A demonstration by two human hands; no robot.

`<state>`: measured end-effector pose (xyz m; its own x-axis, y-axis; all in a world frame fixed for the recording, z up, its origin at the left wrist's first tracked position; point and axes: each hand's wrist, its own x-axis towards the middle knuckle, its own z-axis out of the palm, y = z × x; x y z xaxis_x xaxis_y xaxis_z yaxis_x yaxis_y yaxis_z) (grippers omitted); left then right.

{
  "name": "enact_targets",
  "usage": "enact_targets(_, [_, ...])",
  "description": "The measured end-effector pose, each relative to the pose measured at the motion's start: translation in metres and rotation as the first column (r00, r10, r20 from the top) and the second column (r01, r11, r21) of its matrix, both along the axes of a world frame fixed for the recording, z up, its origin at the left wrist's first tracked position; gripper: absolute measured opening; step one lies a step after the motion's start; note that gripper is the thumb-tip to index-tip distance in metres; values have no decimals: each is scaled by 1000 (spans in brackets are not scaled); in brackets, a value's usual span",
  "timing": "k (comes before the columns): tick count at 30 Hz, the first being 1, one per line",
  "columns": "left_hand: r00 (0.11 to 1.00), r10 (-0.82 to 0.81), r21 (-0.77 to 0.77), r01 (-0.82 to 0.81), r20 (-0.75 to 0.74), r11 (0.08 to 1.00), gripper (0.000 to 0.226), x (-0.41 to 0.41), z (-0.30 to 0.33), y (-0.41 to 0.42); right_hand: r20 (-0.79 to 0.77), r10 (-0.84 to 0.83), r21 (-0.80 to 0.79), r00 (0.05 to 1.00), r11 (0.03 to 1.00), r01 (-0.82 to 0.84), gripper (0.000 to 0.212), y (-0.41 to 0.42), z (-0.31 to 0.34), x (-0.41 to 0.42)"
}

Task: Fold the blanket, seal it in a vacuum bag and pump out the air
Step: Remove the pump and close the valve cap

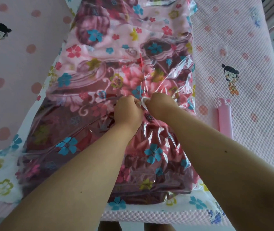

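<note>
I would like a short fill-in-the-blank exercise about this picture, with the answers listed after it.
1. The blanket lies inside a clear bag printed with ____.
2. Both hands, left hand and right hand, pinch a small ____ valve on the bag.
3. The pink pump lies on the person's ____ side, untouched.

Answers: flowers; white; right

We see the vacuum bag (99, 147) lying along the middle of the bed (243, 52), the folded blanket (86, 117) inside it, its near end by the bed's near edge. Our left hand (128, 110) and right hand (159, 105) meet on top of the bag at a valve (143, 101). The pump (224, 117) lies on the bed just right of the bag, toward the right edge.
</note>
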<state>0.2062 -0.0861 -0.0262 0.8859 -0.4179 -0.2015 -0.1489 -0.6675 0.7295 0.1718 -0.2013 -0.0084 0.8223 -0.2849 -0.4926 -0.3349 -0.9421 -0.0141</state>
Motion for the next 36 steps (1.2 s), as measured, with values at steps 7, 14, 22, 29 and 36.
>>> enact_targets(7, [1000, 0, 6, -1, 23, 1000, 15, -2, 1, 0, -32, -171, -2, 985, 985, 171, 28, 9, -3, 2])
enact_targets(14, [1000, -11, 21, 10, 28, 1000, 18, -2, 0, -1, 13, -288, 78, 958, 955, 286, 30, 12, -8, 1])
enact_targets(22, [999, 1, 8, -1, 33, 1000, 16, -3, -2, 0, 62, -523, 252, 850, 833, 493, 29, 8, -15, -4])
enact_targets(29, [973, 68, 34, -77, 220, 996, 28, 9, 16, 35, 404, -652, 218, 642, 750, 624, 45, -25, -8, -41])
enact_targets(36, [977, -152, 564, 40, 152, 825, 86, 55, -8, 100, 32, -952, 522, 303, 274, 808, 88, -56, -34, -83])
